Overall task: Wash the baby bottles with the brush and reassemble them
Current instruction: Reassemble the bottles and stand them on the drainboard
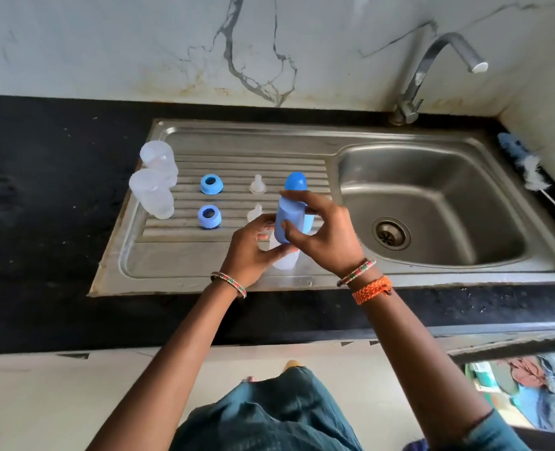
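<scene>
Bottle bodies: two clear bottle bodies (pixel 156 177) lie at the left edge of the sink's drainboard (pixel 185 265), one behind the other, with no collar or teat fitted.
Collars: two blue screw collars (pixel 211 200) sit loose on the ribs just right of the bodies.
Teats: two clear teats (pixel 257 198) stand further right, apart from the collars; the nearer one is just beside the left hand.
Left hand: left hand (pixel 253 247) curls round the clear lower part of a third bottle (pixel 285 257) near the drainboard's front edge.
Right hand: right hand (pixel 324 231) pinches the blue cap (pixel 289 219) on top of that bottle; whether it is going on or coming off cannot be told.
Second cap: another blue cap (pixel 296 181) stands behind the hands.
Brush: brush (pixel 526 164) lies at the sink's right edge, well apart from both hands.
Basin: the basin (pixel 432 177) looks dry, and no water runs from the tap (pixel 445 60).
Progress: judged mid-task; two bottles remain in parts, and whether they are washed cannot be told.
</scene>
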